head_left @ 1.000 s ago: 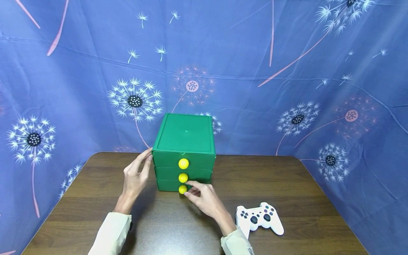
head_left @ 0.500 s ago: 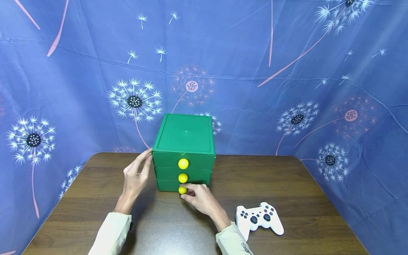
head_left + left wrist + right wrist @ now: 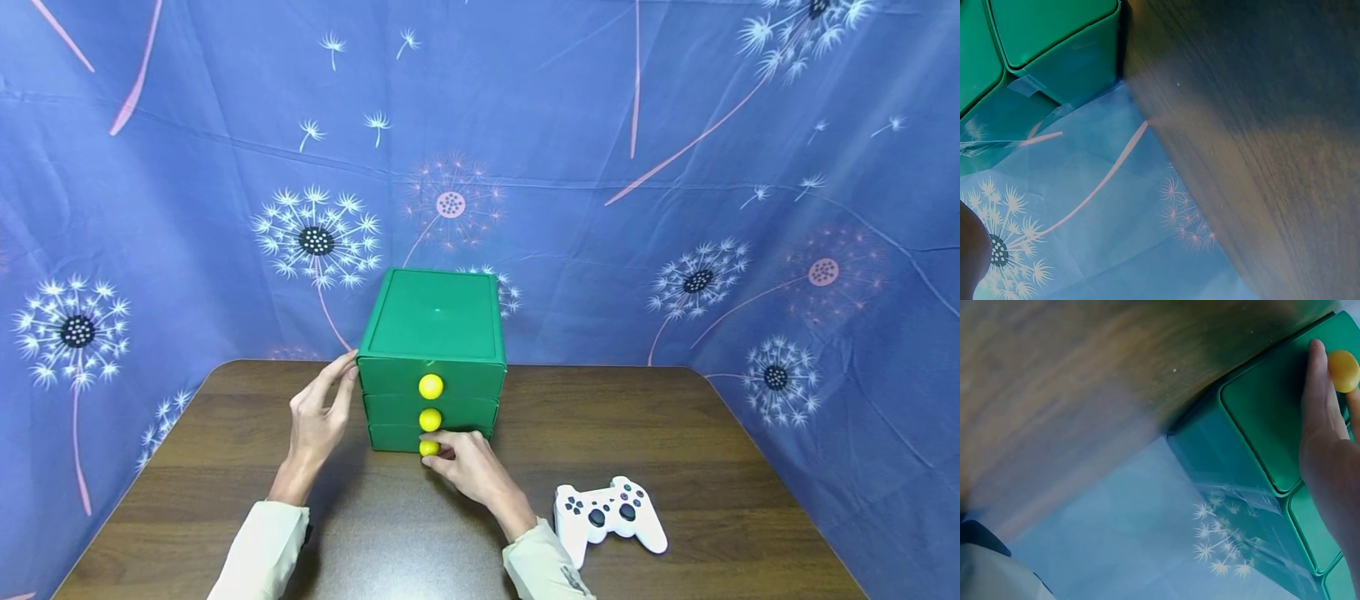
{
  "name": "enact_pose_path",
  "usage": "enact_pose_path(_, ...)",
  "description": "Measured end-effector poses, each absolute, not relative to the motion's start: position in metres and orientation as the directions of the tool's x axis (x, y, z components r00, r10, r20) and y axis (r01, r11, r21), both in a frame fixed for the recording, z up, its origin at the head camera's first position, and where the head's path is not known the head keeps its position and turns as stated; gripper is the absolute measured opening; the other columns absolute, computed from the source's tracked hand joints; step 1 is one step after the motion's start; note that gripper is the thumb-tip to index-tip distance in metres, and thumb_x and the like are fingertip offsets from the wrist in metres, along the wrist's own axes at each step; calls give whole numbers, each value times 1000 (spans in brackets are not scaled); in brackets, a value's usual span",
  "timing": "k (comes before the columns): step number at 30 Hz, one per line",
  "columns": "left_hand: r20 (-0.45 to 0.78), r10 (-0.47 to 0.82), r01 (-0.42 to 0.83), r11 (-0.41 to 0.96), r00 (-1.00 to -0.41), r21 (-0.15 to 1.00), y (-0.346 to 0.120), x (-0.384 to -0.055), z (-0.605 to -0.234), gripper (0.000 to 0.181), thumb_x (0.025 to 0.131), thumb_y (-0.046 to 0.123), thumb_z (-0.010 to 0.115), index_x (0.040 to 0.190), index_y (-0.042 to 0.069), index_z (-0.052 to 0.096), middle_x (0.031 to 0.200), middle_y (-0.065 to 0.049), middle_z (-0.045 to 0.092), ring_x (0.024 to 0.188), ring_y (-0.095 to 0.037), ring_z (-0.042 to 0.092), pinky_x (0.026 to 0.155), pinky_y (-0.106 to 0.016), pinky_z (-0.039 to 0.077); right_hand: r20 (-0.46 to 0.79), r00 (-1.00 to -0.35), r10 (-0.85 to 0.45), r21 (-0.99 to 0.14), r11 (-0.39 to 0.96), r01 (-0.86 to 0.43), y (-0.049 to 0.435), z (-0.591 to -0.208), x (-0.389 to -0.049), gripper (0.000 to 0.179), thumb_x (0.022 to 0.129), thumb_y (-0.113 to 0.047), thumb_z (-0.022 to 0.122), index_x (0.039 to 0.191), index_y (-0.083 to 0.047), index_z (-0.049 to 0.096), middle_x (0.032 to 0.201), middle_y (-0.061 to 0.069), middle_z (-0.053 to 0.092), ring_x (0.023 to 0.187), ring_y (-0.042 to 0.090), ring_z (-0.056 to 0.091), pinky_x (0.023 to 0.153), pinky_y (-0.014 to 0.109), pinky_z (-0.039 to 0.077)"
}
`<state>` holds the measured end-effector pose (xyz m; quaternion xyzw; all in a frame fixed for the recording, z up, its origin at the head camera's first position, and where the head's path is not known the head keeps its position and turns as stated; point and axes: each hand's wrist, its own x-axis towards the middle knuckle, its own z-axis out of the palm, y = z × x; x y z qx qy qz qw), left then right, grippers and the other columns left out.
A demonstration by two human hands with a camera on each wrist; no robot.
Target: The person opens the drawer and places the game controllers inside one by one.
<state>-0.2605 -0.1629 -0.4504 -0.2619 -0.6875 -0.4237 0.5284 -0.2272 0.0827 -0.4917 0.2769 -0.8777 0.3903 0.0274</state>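
A green three-drawer box (image 3: 438, 312) stands on the table, each drawer front carrying a round yellow knob, with all drawers closed. My left hand (image 3: 318, 408) touches the box's upper left front edge with extended fingertips. At the bottom drawer (image 3: 393, 437), my right hand (image 3: 476, 468) pinches the lowest yellow knob (image 3: 429, 448) between thumb and fingers. The right wrist view shows that knob (image 3: 1343, 370) with fingers (image 3: 1319, 387) on either side of it. In the left wrist view the box (image 3: 1054, 37) fills the upper left corner, and only a bit of the hand shows.
A white game controller (image 3: 609, 518) lies on the wooden table (image 3: 675, 433), right of my right forearm. Behind the table hangs a blue cloth (image 3: 562, 233) with a dandelion print. Clear tape (image 3: 1247, 497) shows on the box's side.
My right hand has moved slightly left, and its thumb and fingers have come round the lowest knob. The left hand stays at the box's edge. The drawers have not moved.
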Motion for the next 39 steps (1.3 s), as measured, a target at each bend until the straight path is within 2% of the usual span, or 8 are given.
enact_pose_path(5, 947, -86, 804, 509, -309, 308, -163, -260, -451, 46, 82, -23, 71, 124, -4, 72, 105, -17, 77, 84, -34, 72, 91, -15, 52, 305, -839, -451, -629, 566, -533, 81, -494, -228, 22, 94, -11, 78, 116, -8, 79, 104, 1, 78, 89, 4, 70, 78, 20, 58)
enact_pose_path(12, 947, -90, 798, 517, -310, 310, -163, -260, -451, 47, 81, -23, 72, 124, -3, 72, 104, -17, 77, 92, -24, 74, 94, -17, 52, 341, -828, -445, -615, 560, -554, 81, -495, -228, 18, 94, -10, 78, 112, -8, 80, 104, 0, 78, 90, 5, 70, 77, 20, 58)
enact_pose_path(29, 945, -107, 802, 505, -309, 319, -162, -261, -453, 49, 78, -25, 73, 122, -3, 73, 105, -17, 77, 90, -25, 73, 92, -16, 53, 306, -831, -464, -648, 539, -539, 83, -494, -219, 19, 96, -10, 76, 115, -9, 80, 106, -1, 78, 87, 2, 69, 76, 17, 57)
enact_pose_path(39, 951, -119, 816, 491, -285, 306, -162, -265, -455, 52, 73, -29, 74, 120, -5, 74, 104, -19, 76, 106, -3, 68, 94, -18, 53, 315, -820, -478, -635, 536, -556, 83, -493, -213, 19, 95, -8, 76, 114, -9, 80, 98, -3, 78, 82, 0, 67, 72, 14, 55)
